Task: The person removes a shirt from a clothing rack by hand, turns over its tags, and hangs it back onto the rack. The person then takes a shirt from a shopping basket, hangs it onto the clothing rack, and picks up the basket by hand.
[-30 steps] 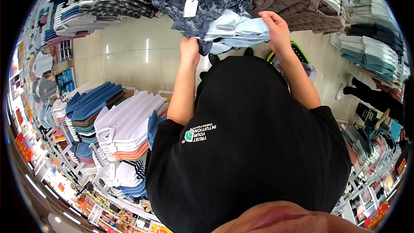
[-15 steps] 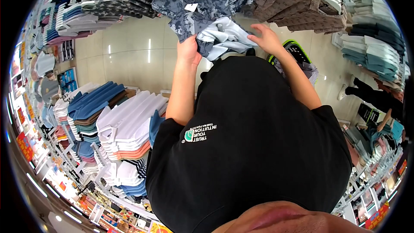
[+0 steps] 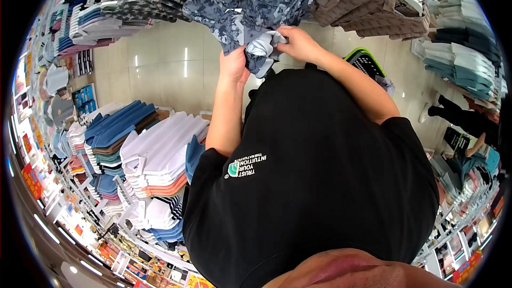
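My left hand [image 3: 233,66] and right hand [image 3: 295,43] pinch the blue-grey patterned cloth shirt [image 3: 264,1]. Its bunched end [image 3: 260,48] lies between them, the rest ahead.

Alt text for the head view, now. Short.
Left hand and right hand hold a bunched end of a blue-grey patterned shirt, its pale inside showing. Brown garments hang to its right; white shirts are stacked at lower left. The wearer's black T-shirt fills the centre, above a tiled floor.
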`<state>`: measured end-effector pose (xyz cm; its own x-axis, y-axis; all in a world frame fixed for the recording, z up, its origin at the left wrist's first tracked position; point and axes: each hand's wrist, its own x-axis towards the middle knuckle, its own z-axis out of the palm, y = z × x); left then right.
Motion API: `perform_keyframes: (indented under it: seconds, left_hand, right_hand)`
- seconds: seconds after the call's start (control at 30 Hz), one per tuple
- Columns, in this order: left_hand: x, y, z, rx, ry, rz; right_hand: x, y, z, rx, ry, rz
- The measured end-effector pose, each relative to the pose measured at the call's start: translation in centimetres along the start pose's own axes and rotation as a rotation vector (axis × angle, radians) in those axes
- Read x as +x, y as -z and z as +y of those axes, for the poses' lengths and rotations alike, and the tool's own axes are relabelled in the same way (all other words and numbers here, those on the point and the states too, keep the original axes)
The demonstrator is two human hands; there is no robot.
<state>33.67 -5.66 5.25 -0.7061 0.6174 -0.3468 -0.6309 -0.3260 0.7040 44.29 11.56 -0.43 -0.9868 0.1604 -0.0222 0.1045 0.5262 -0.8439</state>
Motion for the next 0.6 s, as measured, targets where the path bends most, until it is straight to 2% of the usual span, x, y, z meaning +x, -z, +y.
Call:
perform_keyframes:
  seconds: [0.07, 0.13, 0.17, 0.3, 0.47, 0.53, 0.6]
  left_hand:
    - [0.0, 0.5, 0.1, -0.021, -0.002, 0.007]
    - [-0.1, 0.7, 0.4, -0.038, -0.006, 0.01]
    - [-0.1, 0.6, 0.5, -0.046, -0.007, 0.062]
    - [0.7, 2.1, 0.7, 0.012, 0.012, 0.181]
    - [1.6, 3.8, -0.5, 0.123, 0.095, 0.216]
    - [1.9, 5.2, -1.7, 0.158, 0.068, 0.204]
    - [2.1, 6.4, -2.5, 0.426, 0.013, 0.191]
  right_hand:
    - [-0.5, 0.4, -0.2, 0.056, -0.005, 0.047]
    - [-0.7, 0.9, 0.3, 0.302, -0.207, 0.003]
    - [-0.9, 1.1, 0.5, 0.301, -0.207, -0.002]
    - [-1.9, 1.6, -0.1, 0.736, -0.212, 0.117]
    - [-2.2, 2.3, -0.5, 0.806, -0.217, 0.209]
    - [-2.3, 2.5, -1.0, 0.855, -0.193, 0.232]
    - [-2.5, 3.2, -2.0, 0.865, -0.201, 0.225]
